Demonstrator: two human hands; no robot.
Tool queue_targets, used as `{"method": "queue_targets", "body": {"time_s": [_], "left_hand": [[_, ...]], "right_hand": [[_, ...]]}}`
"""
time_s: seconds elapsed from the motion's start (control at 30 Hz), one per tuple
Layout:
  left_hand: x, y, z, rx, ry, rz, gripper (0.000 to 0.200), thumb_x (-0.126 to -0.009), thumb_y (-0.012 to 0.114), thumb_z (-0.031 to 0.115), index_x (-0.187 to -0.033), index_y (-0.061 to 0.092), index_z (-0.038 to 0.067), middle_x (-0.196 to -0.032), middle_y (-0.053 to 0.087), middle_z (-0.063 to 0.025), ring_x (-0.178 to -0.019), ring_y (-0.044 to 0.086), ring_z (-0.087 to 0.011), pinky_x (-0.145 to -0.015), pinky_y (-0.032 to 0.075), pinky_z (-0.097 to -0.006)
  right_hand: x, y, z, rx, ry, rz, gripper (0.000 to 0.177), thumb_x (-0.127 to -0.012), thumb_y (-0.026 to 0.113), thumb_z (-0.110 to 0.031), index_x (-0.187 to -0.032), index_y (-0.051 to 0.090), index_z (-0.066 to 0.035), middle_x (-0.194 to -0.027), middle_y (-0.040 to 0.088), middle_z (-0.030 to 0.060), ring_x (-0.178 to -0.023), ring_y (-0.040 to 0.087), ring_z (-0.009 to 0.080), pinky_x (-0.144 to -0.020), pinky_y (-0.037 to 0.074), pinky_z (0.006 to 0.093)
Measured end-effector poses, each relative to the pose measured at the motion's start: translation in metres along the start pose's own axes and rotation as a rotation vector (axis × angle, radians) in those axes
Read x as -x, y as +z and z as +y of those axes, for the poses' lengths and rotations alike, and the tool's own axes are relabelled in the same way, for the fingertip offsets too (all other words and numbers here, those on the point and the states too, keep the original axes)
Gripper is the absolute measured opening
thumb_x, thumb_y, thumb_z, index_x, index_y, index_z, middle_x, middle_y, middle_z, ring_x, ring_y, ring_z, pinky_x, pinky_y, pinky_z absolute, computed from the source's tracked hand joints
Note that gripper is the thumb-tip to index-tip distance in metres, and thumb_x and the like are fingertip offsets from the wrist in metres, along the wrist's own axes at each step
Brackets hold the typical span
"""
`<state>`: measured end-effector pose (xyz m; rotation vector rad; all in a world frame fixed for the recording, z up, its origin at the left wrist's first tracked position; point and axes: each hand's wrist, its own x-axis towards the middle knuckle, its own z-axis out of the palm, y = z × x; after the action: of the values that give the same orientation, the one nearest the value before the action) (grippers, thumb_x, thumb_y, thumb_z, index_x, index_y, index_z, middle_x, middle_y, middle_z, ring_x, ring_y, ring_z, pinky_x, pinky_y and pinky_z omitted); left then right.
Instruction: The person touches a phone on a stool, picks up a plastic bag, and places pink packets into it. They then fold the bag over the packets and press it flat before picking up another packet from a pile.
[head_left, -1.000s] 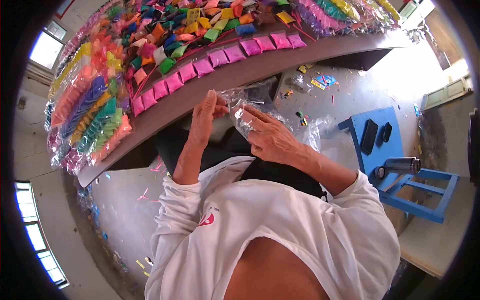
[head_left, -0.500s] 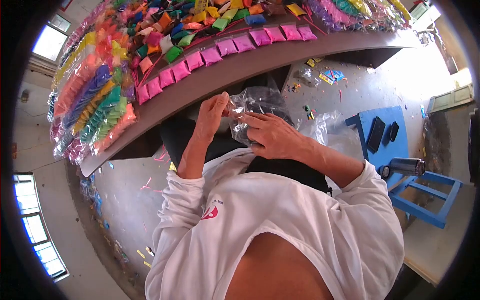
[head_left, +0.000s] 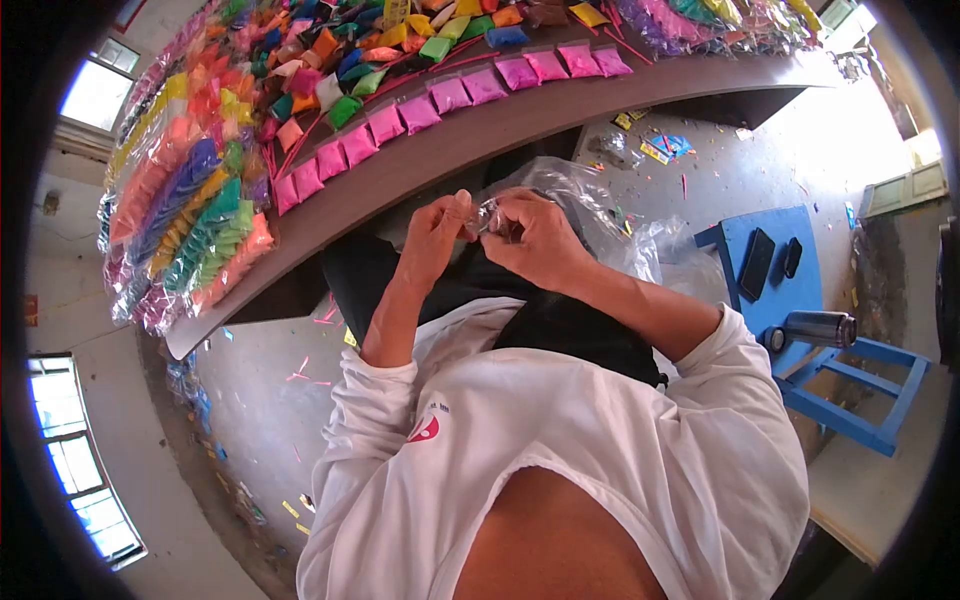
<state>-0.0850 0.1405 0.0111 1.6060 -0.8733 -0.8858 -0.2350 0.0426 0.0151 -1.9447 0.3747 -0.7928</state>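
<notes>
A clear plastic bag (head_left: 575,190) is held up between my hands over my lap, its loose part spreading to the right. My left hand (head_left: 437,232) pinches one edge of it between thumb and fingers. Close beside it, my right hand (head_left: 535,235) has its fingers curled onto the gathered plastic. Just beyond, along the table's near edge, lies a row of small pink and purple packets (head_left: 420,112), and neither hand touches them.
On the curved table (head_left: 640,90) are piles of colourful packets (head_left: 190,210) and pink sticks. At right, a blue stool (head_left: 770,225) bears a phone (head_left: 756,264), a dark case and a metal flask (head_left: 820,328). Scraps and plastic (head_left: 660,250) litter the floor.
My right hand has shifted up and curled its fingers, which were stretched across the bag before. The bag now sits gathered between both hands and trails to the right.
</notes>
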Motion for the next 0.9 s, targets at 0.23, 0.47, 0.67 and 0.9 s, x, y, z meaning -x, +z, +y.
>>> {"method": "queue_targets", "body": {"time_s": [0.23, 0.47, 0.67, 0.9], "left_hand": [[-0.001, -0.003, 0.002, -0.160, 0.081, 0.036, 0.045, -0.096, 0.050, 0.042, -0.088, 0.061, -0.001, -0.075, 0.056, -0.0061, -0.072, 0.051, -0.0135, -0.068, 0.041, -0.0286], [0.001, 0.011, 0.004, -0.225, 0.197, 0.031, 0.034, -0.097, 0.050, 0.032, -0.098, 0.058, -0.001, -0.081, 0.053, -0.0079, -0.075, 0.048, -0.0156, -0.069, 0.041, -0.0291], [0.004, 0.006, -0.005, -0.211, 0.170, 0.012, 0.035, -0.098, 0.049, 0.033, -0.097, 0.058, 0.000, -0.078, 0.052, -0.0053, -0.074, 0.048, -0.0136, -0.067, 0.040, -0.0276], [0.002, 0.008, -0.008, -0.158, 0.151, 0.013, 0.043, -0.099, 0.046, 0.038, -0.089, 0.059, -0.001, -0.073, 0.053, -0.0029, -0.071, 0.048, -0.0113, -0.062, 0.039, -0.0278]], "right_hand": [[-0.005, -0.012, -0.011, 0.301, 0.020, -0.154, 0.018, -0.068, 0.061, -0.005, -0.078, 0.047, 0.001, -0.085, 0.058, 0.0176, -0.077, 0.058, 0.0384, -0.062, 0.046, 0.0435], [-0.007, -0.007, -0.011, 0.423, -0.079, -0.193, 0.025, -0.072, 0.060, -0.004, -0.092, 0.046, 0.001, -0.087, 0.059, 0.0193, -0.079, 0.059, 0.0404, -0.063, 0.046, 0.0480], [-0.004, -0.003, 0.007, 0.363, -0.224, -0.145, 0.035, -0.069, 0.059, -0.002, -0.104, 0.052, 0.001, -0.089, 0.061, 0.0189, -0.080, 0.063, 0.0367, -0.063, 0.051, 0.0441], [-0.006, -0.012, -0.010, 0.370, -0.115, -0.304, 0.032, -0.070, 0.064, -0.008, -0.100, 0.056, -0.001, -0.096, 0.058, 0.0194, -0.088, 0.059, 0.0386, -0.074, 0.048, 0.0470]]}}
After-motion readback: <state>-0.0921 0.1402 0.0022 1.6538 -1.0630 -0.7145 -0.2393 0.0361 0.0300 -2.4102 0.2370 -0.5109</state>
